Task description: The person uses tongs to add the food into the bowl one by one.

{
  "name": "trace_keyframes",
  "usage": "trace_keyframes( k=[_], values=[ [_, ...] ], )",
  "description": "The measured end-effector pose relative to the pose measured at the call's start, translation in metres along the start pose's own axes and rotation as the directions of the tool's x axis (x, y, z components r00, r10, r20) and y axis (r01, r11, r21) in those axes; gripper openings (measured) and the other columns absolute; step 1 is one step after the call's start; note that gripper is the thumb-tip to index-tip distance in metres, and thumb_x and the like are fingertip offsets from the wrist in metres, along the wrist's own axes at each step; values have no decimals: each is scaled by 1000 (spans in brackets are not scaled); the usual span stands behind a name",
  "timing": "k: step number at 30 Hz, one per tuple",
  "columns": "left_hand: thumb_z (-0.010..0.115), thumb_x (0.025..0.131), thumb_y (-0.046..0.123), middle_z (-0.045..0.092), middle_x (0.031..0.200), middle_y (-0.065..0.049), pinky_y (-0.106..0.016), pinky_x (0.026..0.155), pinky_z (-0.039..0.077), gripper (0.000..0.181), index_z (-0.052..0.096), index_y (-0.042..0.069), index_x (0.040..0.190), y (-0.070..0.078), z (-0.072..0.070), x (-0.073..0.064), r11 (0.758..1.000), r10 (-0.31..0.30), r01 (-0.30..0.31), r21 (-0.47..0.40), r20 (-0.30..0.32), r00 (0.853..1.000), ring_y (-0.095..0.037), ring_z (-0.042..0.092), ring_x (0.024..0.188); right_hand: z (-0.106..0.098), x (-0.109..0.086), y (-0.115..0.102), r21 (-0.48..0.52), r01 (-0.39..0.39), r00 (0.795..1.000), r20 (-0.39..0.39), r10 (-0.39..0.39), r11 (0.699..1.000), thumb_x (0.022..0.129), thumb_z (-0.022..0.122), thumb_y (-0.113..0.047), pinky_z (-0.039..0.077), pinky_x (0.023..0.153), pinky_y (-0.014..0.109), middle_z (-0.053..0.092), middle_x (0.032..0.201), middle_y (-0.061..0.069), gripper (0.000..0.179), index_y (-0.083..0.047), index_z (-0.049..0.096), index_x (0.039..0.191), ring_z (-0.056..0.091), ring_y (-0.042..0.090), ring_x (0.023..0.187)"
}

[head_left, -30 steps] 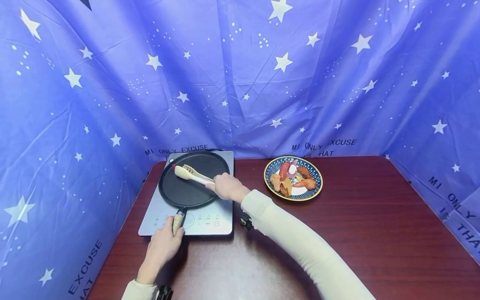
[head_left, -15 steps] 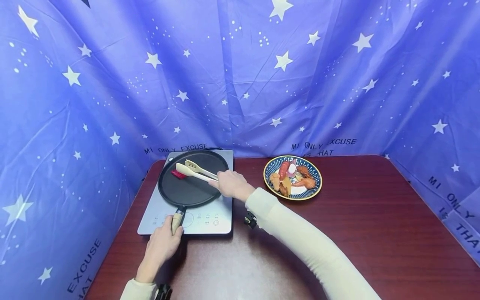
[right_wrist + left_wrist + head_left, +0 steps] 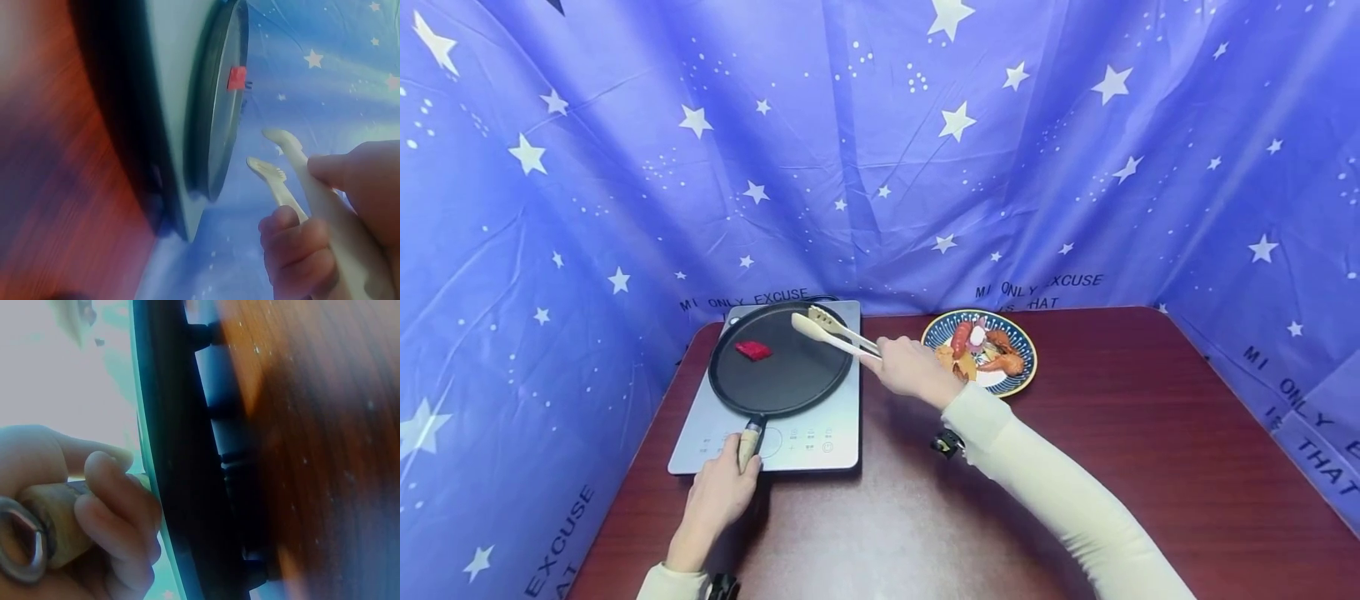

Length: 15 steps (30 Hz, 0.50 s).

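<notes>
A round black frying pan (image 3: 790,375) sits on a silver induction cooktop (image 3: 842,433). My left hand (image 3: 721,487) grips its wooden handle (image 3: 748,448); in the left wrist view the fingers curl round that handle (image 3: 59,519), which ends in a metal ring. On the pan's left part lies a flat red piece of food (image 3: 753,350), perhaps meat. My right hand (image 3: 917,368) holds cream-coloured tongs (image 3: 838,335) over the pan's right edge. Their tips stand apart with nothing between them, as the tongs (image 3: 331,219) also show in the right wrist view.
A blue patterned plate (image 3: 1028,350) with a yellow rim stands right of the cooktop, partly behind my right hand. It bears a sausage (image 3: 961,340), shrimp-like pieces (image 3: 1003,362) and other food. A starry blue curtain (image 3: 880,167) hangs behind the dark red table (image 3: 1150,433).
The tongs have let go of the red piece, which now lies on the pan. My right hand has moved right with the tongs. My left hand keeps its grip on the handle.
</notes>
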<state>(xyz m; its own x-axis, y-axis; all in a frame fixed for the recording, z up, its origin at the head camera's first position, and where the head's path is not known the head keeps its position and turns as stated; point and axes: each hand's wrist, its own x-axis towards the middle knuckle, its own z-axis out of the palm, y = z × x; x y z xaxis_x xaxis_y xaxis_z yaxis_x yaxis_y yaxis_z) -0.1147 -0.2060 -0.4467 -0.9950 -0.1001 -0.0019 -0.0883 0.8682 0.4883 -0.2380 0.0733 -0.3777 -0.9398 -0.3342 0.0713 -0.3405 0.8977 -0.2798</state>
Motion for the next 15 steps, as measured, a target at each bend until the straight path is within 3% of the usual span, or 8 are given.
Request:
trace_keyframes(
  k=[15],
  values=[
    [55,90,25,55,70,-13,-48,54,41,41,44,1,122,-1,1,0,1000,1,-1,3,5,1000,-30,55,63,-9,-35,70,-9,-61,996,-66,60,998,93,54,-43,40,52,42,49,61,3,33,-12,53,81,51,24,54]
  ],
)
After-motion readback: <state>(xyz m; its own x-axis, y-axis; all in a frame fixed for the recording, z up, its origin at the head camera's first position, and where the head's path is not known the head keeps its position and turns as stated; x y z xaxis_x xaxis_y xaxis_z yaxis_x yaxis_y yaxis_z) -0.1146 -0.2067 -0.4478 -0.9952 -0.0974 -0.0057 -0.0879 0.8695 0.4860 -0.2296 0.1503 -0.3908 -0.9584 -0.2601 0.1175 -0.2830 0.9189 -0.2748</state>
